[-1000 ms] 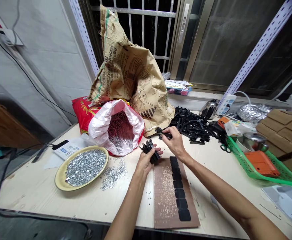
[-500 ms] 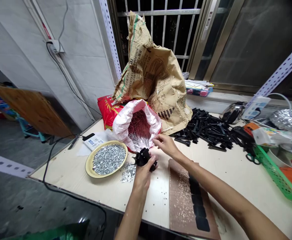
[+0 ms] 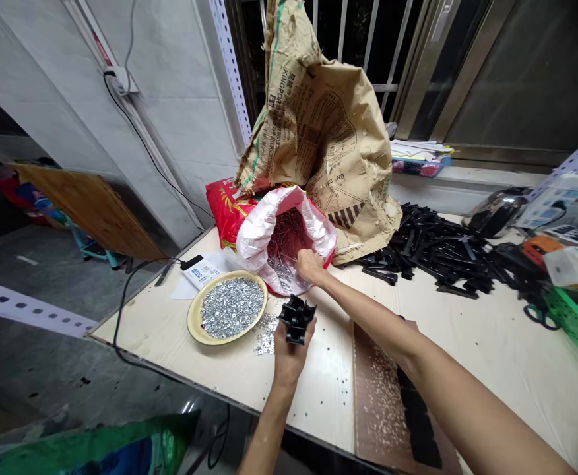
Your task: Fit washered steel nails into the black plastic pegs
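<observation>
My left hand (image 3: 289, 356) is closed round a bundle of black plastic clips (image 3: 296, 318), held just above the table near the yellow plate. My right hand (image 3: 310, 266) reaches into the mouth of the white plastic bag (image 3: 264, 231), which is full of thin metal pins (image 3: 286, 254). Its fingers curl down among the pins; what they hold is hidden. A yellow plate (image 3: 196, 328) heaped with small silver nuts sits left of my left hand, with loose nuts (image 3: 265, 335) spilled beside it.
A tall brown paper sack (image 3: 328, 132) and a red bag (image 3: 224, 208) stand behind the white bag. A heap of black plastic parts (image 3: 432, 247) lies to the right. A brown board (image 3: 383, 409) lies at the front edge, a green basket (image 3: 573, 323) far right, a cable (image 3: 135, 284) left.
My right hand has left the black heap, swung left and gone into the white bag of pins. My left hand kept the clip bundle. The view has turned left.
</observation>
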Demonstrator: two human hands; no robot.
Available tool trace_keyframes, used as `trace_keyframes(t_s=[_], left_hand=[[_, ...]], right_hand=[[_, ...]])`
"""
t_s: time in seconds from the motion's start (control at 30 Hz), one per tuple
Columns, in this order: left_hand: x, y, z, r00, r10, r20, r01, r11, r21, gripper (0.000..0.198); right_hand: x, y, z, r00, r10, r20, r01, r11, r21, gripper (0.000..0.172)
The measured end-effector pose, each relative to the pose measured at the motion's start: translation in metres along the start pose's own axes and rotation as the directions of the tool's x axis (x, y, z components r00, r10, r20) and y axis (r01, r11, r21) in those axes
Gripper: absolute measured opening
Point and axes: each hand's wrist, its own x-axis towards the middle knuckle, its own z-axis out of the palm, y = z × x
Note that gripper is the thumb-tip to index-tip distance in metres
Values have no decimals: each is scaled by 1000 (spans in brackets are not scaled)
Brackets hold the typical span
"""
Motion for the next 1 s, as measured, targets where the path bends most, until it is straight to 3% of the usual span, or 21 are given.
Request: trace_keyframes(t_s=[0.23, 0.37, 0.47, 0.53, 0.63, 0.7, 0.77, 0.83, 0.9, 0.97, 1.0], left_hand=[[5, -8, -6, 997, 55, 50, -59, 994, 94, 29], [7, -18, -4, 996, 59, 67, -65, 992, 106, 35], [9, -20, -3, 994, 72, 80, -82, 988, 134, 37], [10, -18, -2, 991, 99, 88, -114, 977, 182, 35], [11, -13, -1, 983, 153, 102, -174, 953, 249, 32], [12, -11, 2, 976, 187, 115, -213, 934, 286, 30], [11, -9, 5, 967, 214, 136, -248, 907, 341, 22], [9, -7, 8, 953, 244, 177, -297, 863, 408, 10], [7, -6, 10, 933, 269, 239, -353, 818, 455, 5], [6, -6, 11, 918, 275, 286, -384, 798, 465, 6], [6, -6, 10, 917, 268, 296, -382, 800, 462, 9]], right_hand=[[-32, 52, -8, 972, -196, -127, 223, 942, 249, 20], [-46, 80, -12, 968, -217, -125, 249, 894, 373, 33], [-65, 92, -22, 959, -271, -80, 271, 801, 534, 32], [-82, 99, -34, 928, -349, -131, 351, 702, 620, 23], [-108, 104, -53, 841, -431, -327, 540, 637, 550, 15], [-122, 105, -61, 778, -462, -425, 621, 669, 409, 13], [-134, 103, -62, 743, -511, -432, 644, 723, 251, 12], [-143, 100, -58, 772, -527, -354, 600, 789, 134, 11], [-149, 97, -54, 851, -450, -270, 503, 847, 171, 10], [-153, 95, -54, 925, -317, -209, 378, 819, 431, 13], [-153, 94, -56, 948, -273, -164, 315, 731, 605, 18]])
